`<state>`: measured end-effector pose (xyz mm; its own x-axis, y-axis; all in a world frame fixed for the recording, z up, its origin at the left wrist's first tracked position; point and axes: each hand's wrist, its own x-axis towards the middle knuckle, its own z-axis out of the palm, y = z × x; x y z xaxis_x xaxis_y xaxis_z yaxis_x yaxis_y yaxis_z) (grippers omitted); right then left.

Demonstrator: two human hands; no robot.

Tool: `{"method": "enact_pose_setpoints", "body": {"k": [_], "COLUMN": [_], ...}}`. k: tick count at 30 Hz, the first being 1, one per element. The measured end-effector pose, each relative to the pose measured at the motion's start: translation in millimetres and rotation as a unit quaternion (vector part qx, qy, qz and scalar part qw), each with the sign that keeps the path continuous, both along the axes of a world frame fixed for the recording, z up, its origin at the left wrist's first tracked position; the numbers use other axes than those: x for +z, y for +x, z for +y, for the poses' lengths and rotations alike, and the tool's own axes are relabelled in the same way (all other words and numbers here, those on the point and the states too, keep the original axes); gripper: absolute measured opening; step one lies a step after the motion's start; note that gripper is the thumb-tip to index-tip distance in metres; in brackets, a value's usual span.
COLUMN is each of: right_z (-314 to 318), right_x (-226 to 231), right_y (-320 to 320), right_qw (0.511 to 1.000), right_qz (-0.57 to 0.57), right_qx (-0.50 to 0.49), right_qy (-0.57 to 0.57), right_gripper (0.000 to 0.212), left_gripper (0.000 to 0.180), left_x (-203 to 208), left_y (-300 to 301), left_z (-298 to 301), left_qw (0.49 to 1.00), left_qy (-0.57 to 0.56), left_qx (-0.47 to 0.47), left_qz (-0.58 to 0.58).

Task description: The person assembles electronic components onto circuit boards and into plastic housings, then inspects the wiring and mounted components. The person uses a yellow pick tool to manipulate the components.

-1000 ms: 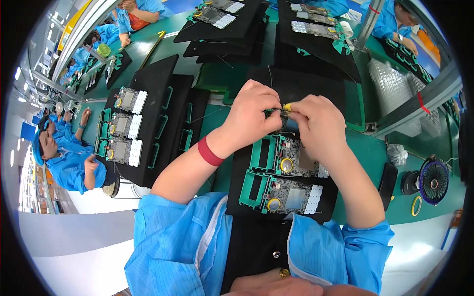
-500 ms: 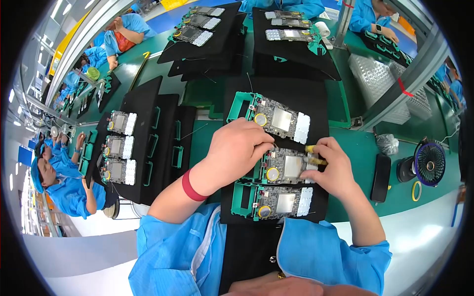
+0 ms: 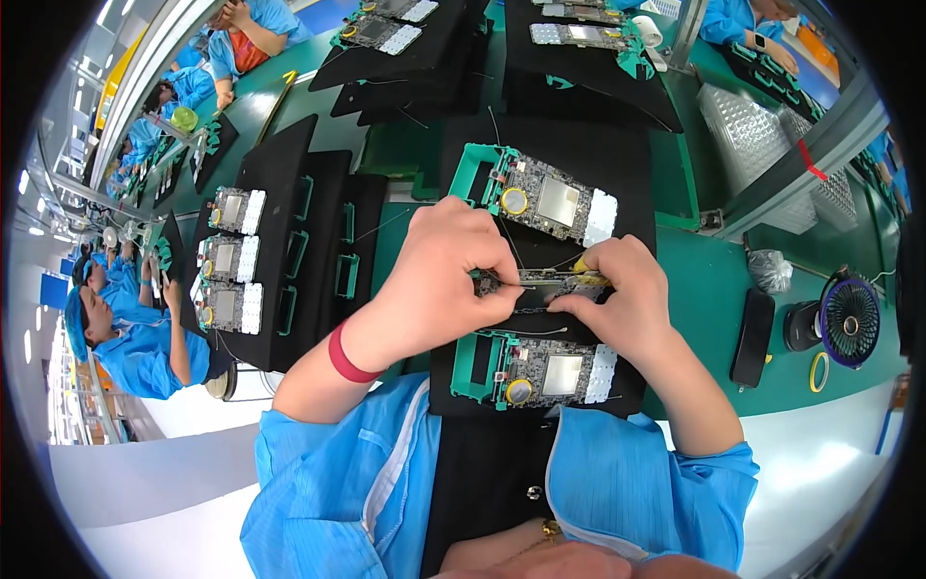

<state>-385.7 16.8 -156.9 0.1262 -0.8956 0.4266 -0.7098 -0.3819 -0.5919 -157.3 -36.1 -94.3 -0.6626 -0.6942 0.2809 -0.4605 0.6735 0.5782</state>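
Between my two hands a circuit board [image 3: 545, 281] is tipped up on edge over a black mat [image 3: 627, 174]. My left hand [image 3: 449, 275], with a red wristband, pinches near the board's left end, where a thin dark wire runs past the fingertips; whether it grips the board or the wire is hard to see. My right hand [image 3: 627, 294], with yellow covers on some fingertips, grips the board's right end. Farther up lies a second circuit board [image 3: 555, 201] beside a green plastic frame [image 3: 473, 174]. Nearer me is a third circuit board [image 3: 559, 374] beside another green frame [image 3: 473, 367].
Black panels bearing circuit boards [image 3: 227, 259] stand at left; others are stacked at the far side. At right are a fan [image 3: 851, 323], a black flat case [image 3: 752, 338], a yellow ring [image 3: 819, 372], a plastic bag [image 3: 770, 270] and clear trays [image 3: 738, 145]. Several co-workers sit around.
The middle circuit board, earlier face up on the mat, is now tilted up on edge between my hands. The whole view has shifted slightly.
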Motion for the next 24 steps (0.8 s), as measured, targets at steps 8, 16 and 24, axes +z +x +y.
{"method": "enact_pose_setpoints", "body": {"k": [8,16,24], "right_z": [2.5,1.3,3.5], "right_x": [-2.0,0.1,18.1], "right_y": [-2.9,-2.9,-4.9], "right_qw": [1.000,1.000,0.996], "right_qz": [0.001,0.008,0.010], "right_qx": [0.010,0.008,0.034], "right_qy": [-0.020,-0.024,-0.084], "right_gripper": [0.041,0.040,0.035], "left_gripper": [0.024,0.024,0.024], "left_x": [-17.4,-24.3,-24.2], "left_y": [-9.1,-12.3,-13.2], "left_z": [10.8,10.3,11.4], "left_qw": [0.986,0.979,0.977], "left_qy": [-0.159,-0.186,-0.191], "left_qx": [0.043,0.054,0.062], "left_qz": [0.036,0.056,0.066]}}
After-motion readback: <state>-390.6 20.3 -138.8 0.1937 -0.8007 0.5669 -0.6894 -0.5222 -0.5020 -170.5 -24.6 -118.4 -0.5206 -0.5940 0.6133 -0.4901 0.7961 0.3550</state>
